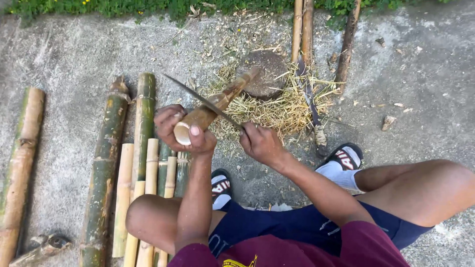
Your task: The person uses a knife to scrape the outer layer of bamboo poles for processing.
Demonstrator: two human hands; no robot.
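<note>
My left hand (pixel 180 127) grips the near end of a short bamboo piece (pixel 217 103), which slants away with its far end resting on a round wooden block (pixel 269 74). My right hand (pixel 261 143) holds the handle of a long thin knife (pixel 200 99); its blade lies across the bamboo piece, pointing up and to the left. I sit on the concrete ground with both knees bent, wearing sandals and white socks.
Several bamboo poles and split strips (pixel 143 163) lie side by side at the left. A thick pole (pixel 20 168) lies at the far left. Shavings (pixel 282 111) are heaped around the block. Another blade (pixel 311 106) and thin poles (pixel 303 27) lie beyond it.
</note>
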